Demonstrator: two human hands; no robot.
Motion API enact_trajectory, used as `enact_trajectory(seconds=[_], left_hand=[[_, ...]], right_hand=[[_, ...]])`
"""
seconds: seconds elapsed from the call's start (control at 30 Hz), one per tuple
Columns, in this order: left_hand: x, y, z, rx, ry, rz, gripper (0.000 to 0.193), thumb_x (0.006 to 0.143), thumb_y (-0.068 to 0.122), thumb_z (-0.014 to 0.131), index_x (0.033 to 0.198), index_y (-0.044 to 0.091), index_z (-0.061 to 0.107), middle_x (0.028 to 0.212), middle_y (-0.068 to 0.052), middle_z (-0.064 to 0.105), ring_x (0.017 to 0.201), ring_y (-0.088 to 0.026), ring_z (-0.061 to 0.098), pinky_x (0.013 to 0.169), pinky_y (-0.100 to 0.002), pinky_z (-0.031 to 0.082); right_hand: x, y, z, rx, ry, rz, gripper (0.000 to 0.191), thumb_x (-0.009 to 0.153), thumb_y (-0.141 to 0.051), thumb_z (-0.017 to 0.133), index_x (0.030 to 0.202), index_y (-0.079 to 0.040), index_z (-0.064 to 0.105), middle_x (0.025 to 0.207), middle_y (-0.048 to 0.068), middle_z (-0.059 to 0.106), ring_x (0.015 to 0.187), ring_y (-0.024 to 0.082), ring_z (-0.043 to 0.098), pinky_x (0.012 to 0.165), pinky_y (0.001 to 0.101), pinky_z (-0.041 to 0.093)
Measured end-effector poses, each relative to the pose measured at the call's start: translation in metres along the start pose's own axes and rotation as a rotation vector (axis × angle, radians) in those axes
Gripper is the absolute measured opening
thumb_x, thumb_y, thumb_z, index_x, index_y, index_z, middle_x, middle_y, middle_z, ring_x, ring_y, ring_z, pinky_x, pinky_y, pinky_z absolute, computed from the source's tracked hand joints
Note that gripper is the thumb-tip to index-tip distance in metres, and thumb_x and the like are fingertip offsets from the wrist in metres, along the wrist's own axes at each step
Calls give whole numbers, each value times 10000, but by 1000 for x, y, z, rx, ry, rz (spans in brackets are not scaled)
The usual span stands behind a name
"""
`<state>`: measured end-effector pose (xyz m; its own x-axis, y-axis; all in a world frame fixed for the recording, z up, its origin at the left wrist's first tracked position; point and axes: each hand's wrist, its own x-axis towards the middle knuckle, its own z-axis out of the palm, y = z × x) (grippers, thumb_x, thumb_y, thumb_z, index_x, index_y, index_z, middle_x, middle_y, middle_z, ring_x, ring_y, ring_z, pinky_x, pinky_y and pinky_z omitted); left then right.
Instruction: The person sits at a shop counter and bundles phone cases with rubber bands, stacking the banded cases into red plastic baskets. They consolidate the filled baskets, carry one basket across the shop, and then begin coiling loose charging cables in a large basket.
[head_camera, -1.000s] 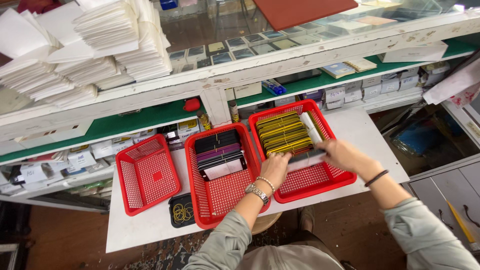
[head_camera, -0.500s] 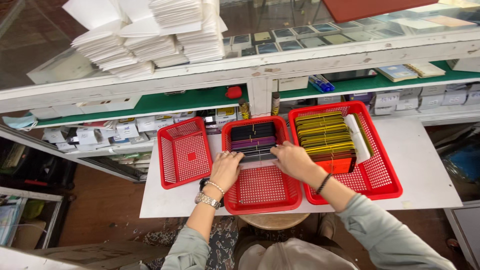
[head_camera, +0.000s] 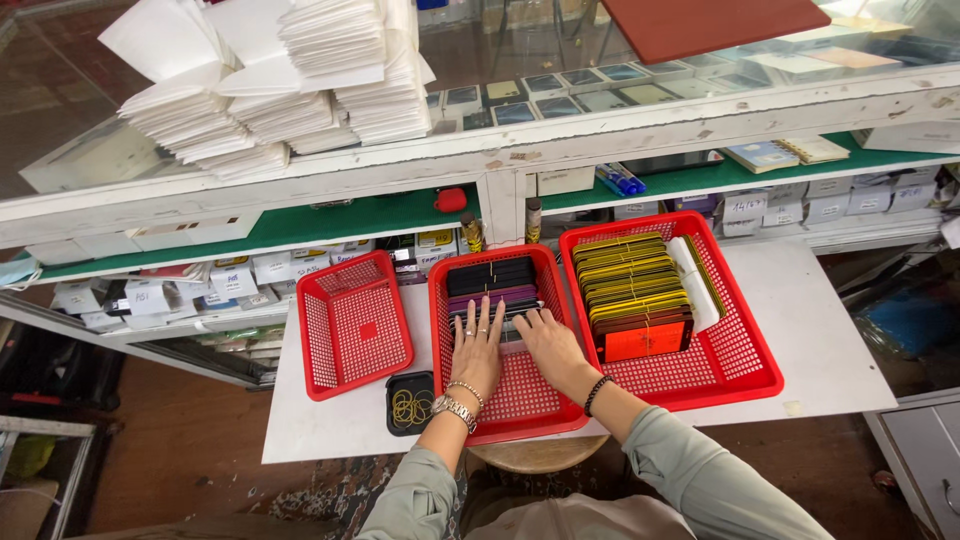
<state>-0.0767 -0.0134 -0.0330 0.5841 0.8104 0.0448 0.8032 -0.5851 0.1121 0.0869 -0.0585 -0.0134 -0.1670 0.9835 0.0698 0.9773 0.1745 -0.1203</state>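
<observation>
Both hands rest inside the middle red basket. My left hand lies flat with fingers spread, its fingertips against the front of a row of dark and purple flat cases standing on edge. My right hand lies beside it, fingers touching the same row at a pale item. Neither hand grips anything that I can see. To the right, a larger red basket holds a long row of yellow-edged cases with an orange one in front.
An empty red basket sits at the left of the white table. A small black tray of rubber bands lies by my left wrist. A shelf of small boxes and stacked white papers rise behind.
My right hand has moved from the right basket to the middle basket. Both hands now press against the row of dark cases. The view has shifted right.
</observation>
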Motion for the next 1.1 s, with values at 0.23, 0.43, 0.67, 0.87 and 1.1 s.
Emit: enact_trajectory(seconds=[0.23,0.43,0.67,0.87,1.1], left_hand=[[-3,-6,3,-85,-78,-65,958,879,164,673,1629,86,82,1703,-184,37,1566,-395,15,1243,-579,28],[2,-1,4,-26,-60,-170,1012,846,232,722,1605,74,72,1691,-203,11,1559,-406,-7,1225,-604,0],[4,-3,-5,43,-27,-41,1213,677,110,883,1624,158,127,1696,-152,114,1562,-369,97,1239,-610,81],[16,-17,-9,-22,-71,19,1201,698,42,843,1650,195,127,1690,-121,142,1557,-350,149,1271,-605,114],[16,-11,4,160,53,53,1093,760,-74,705,1644,228,137,1707,-127,85,1549,-356,108,1215,-608,129]], right_hand=[[1,-3,-4,-34,19,-25,485,779,6,682,1231,-75,526,1238,146,561,1245,346,521,953,391,534],[-4,-13,-15,-27,105,64,798,792,23,667,1511,-61,329,1478,205,386,1323,362,446,1007,393,519],[11,-18,1,196,-61,233,1009,772,119,633,1589,-11,56,1628,317,96,1362,453,421,995,384,531],[18,-19,10,188,-42,273,1057,794,50,697,1632,-74,65,1530,291,230,1303,437,477,1046,402,517],[6,-19,2,-13,-60,172,982,794,47,702,1602,-7,145,1586,305,204,1355,410,446,1005,363,546]])
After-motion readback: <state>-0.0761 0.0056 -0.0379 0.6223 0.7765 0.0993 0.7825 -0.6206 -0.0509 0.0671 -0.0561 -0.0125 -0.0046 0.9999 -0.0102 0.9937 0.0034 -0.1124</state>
